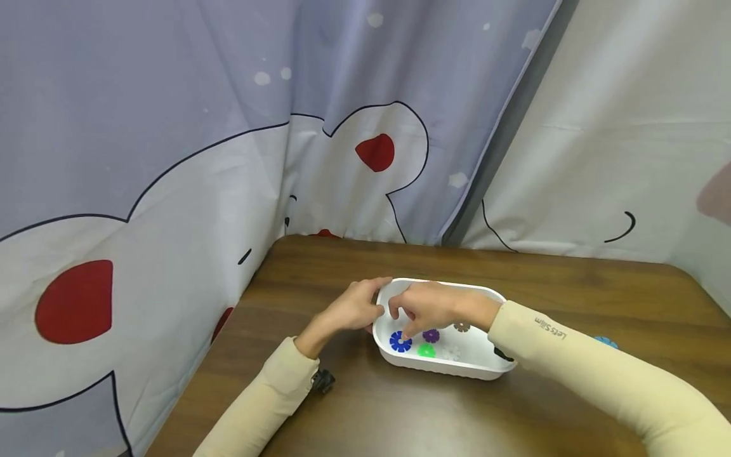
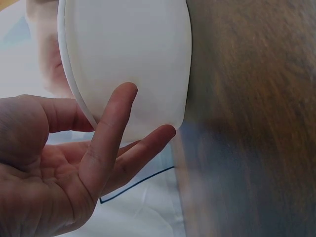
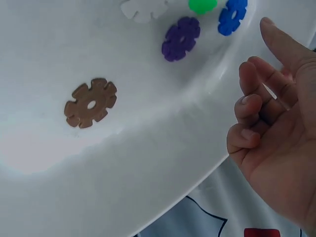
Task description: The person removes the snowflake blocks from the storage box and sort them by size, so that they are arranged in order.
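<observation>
A white oval plastic basin [image 1: 468,369] stands on the table. My left hand [image 1: 356,306] holds its left end, with fingers [image 2: 116,116] against the outer wall [image 2: 148,49] and a digit over the rim. My right hand [image 1: 431,304] reaches into the basin with nothing in its grasp, its fingers loosely bent. One fingertip is close over a blue notched plastic disc [image 1: 400,341]. Near it lie a purple disc [image 1: 431,336], a green disc [image 1: 426,350], a whitish clear disc [image 1: 451,352] and a brown disc [image 3: 91,103], all flat on the basin floor.
On the wooden table [image 1: 400,412], a light blue disc [image 1: 606,342] lies to the right of the basin, partly behind the right sleeve [image 1: 571,355]. Printed curtains [image 1: 342,158] hang along the back and left edges of the table.
</observation>
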Demonstrator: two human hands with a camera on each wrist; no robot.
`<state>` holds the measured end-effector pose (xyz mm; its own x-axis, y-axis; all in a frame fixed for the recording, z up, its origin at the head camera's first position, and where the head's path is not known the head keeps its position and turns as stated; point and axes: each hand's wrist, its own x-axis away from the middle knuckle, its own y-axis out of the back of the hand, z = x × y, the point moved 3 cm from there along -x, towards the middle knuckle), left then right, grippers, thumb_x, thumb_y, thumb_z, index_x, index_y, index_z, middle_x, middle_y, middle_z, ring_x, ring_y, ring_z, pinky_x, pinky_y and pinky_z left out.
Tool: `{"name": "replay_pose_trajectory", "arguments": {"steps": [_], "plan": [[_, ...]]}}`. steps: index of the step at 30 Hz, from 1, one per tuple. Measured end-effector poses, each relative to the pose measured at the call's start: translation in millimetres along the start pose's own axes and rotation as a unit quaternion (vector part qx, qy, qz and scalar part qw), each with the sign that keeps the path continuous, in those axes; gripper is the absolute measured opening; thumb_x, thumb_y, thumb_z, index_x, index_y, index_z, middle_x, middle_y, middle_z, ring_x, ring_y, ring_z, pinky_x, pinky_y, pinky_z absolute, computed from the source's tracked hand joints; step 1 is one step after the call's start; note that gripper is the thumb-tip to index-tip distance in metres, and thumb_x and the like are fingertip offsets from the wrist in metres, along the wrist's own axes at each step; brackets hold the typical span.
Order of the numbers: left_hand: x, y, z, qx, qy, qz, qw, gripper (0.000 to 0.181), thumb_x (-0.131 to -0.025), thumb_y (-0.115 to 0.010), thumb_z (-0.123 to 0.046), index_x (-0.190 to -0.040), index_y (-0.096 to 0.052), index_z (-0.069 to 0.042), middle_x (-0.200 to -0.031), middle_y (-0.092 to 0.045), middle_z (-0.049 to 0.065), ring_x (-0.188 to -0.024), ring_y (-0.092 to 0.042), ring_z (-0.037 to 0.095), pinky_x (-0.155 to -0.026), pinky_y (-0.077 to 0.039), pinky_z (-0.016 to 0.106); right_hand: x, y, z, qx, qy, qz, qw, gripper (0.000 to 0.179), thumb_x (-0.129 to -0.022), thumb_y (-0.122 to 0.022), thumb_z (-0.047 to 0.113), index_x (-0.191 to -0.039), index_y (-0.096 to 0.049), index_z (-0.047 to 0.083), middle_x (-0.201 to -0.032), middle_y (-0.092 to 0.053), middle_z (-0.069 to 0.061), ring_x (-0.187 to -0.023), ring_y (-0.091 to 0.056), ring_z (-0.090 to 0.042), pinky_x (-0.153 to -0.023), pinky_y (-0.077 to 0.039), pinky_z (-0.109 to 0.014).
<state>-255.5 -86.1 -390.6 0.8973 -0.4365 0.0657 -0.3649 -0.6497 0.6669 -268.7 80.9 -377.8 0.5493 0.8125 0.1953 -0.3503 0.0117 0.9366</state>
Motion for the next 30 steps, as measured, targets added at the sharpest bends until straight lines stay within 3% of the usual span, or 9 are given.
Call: {"name": "replay_pose_trajectory", "arguments": {"steps": [7, 13, 24, 30], "plan": [[0.0, -2.4, 1.1, 0.004, 0.009, 0.004, 0.9999, 0.064, -0.095, -0.062, 0.005, -0.157, -0.047, 0.001, -0.132, -0.066, 0.028, -0.056, -0.069, 0.021, -0.054, -0.065, 0.044, -5.6, -16, 2, 0.034, 0.017, -0.004, 0.9992, 0.037, -0.081, -0.092, 0.039, -0.111, -0.080, 0.019, -0.084, -0.065, 0.006, -0.069, -0.054, -0.006, -0.061, -0.047, -0.024], [0.5, -0.5, 0.6, -0.002, 0.007, 0.000, 1.0000, 0.064, -0.094, -0.062, 0.005, -0.157, -0.047, 0.001, -0.133, -0.066, 0.028, -0.054, -0.067, 0.018, -0.053, -0.065, 0.045, -8.3, -22, 3, 0.046, 0.032, -0.008, 0.9984, 0.034, -0.079, -0.094, 0.037, -0.106, -0.078, 0.022, -0.094, -0.066, 0.005, -0.076, -0.055, -0.006, -0.066, -0.048, -0.023], [0.1, 0.0, -1.9, -0.002, 0.010, 0.001, 1.0000, 0.064, -0.095, -0.063, 0.004, -0.158, -0.047, 0.000, -0.134, -0.065, 0.028, -0.054, -0.068, 0.018, -0.055, -0.065, 0.047, -6.7, -21, 1, 0.003, 0.023, 0.001, 0.9997, 0.036, -0.078, -0.095, 0.026, -0.091, -0.062, 0.020, -0.077, -0.059, 0.012, -0.066, -0.052, -0.003, -0.060, -0.041, -0.021], [2.2, 0.6, -2.4, 0.001, 0.012, 0.001, 0.9999, 0.066, -0.094, -0.061, 0.006, -0.158, -0.046, 0.001, -0.136, -0.064, 0.029, -0.056, -0.069, 0.018, -0.056, -0.066, 0.047, -3.7, -14, 0, -0.030, 0.011, 0.011, 0.9994, 0.029, -0.083, -0.091, 0.018, -0.086, -0.062, 0.019, -0.072, -0.056, 0.013, -0.062, -0.052, -0.003, -0.058, -0.041, -0.020]]}}
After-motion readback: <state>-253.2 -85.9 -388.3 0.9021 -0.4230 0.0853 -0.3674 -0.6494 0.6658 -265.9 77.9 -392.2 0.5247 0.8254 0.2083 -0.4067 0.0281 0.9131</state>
